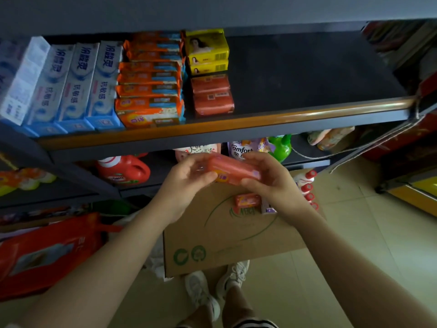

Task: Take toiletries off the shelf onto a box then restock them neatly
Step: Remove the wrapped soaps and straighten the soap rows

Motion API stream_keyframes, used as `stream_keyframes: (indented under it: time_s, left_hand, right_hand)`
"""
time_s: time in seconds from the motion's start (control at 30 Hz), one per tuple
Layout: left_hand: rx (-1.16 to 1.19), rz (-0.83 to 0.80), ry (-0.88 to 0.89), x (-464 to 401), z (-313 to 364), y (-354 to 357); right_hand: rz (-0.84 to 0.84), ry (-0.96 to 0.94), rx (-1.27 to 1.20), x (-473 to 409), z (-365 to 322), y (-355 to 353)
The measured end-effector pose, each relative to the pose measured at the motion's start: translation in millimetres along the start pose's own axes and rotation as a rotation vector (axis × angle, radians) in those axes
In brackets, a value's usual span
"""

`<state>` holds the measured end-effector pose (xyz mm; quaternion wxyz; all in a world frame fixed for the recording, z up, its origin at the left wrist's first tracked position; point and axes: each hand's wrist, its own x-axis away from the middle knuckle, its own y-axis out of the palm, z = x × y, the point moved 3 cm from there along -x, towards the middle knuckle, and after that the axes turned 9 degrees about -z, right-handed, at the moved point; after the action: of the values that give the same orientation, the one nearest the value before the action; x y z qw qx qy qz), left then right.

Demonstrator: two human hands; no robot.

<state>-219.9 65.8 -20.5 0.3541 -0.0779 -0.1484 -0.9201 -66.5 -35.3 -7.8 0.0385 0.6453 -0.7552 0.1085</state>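
Two hands on one red soap bar (233, 172), held below the shelf (212, 129) edge and above the box (224, 235). Left hand (186, 176) and right hand (267, 178) curl round opposite ends. To restock neatly: lift up-forward, square it against the red soap stack (212, 95), label out. Forearms converge, wrists raised.

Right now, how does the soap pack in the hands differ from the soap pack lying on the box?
The held soap pack is gripped at both ends by the left hand and right hand, in the air; the small soap pack rests untouched on the cardboard box. The held one looks longer. Both are orange-red.
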Motion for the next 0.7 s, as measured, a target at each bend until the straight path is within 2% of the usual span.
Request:
stream_keyframes:
  time_s: [0.07, 0.13, 0.2, 0.27, 0.37, 0.43, 0.5, 0.6, 0.67, 0.7]
  left_hand:
    - [0.321, -0.011, -0.092, 1, -14, 4]
    - [0.543, -0.015, -0.155, 2, -27, 9]
    - [0.669, -0.019, -0.227, 2, -37, 15]
    - [0.698, -0.039, -0.315, 4, -46, 22]
    - [0.629, -0.079, -0.456, 6, -58, 33]
    - [0.58, -0.048, -0.523, 6, -64, 36]
    - [0.574, -0.003, -0.552, 5, -68, 40]
    - [0.518, 0.12, -0.503, 4, -77, 41]
    - [0.32, 0.162, -0.425, 6, -84, 39]
    - [0.132, 0.155, -0.376, 7, -87, 38]
  right_hand:
    - [-0.069, 0.015, -0.103, 8, -3, -1]
    - [-0.108, 0.006, -0.118, 15, -6, 0]
    - [-0.108, 0.004, -0.083, 18, -10, 2]
    - [-0.079, 0.04, -0.041, 19, -12, 2]
    - [-0.034, 0.111, 0.061, 18, -8, -3]
    - [-0.013, 0.166, 0.107, 18, 0, -9]
    - [-0.022, 0.243, 0.047, 18, 13, -17]
    - [-0.133, 0.352, -0.169, 23, 34, -23]
    - [-0.162, 0.414, -0.212, 25, 51, -26]
    - [-0.15, 0.435, -0.152, 26, 61, -29]
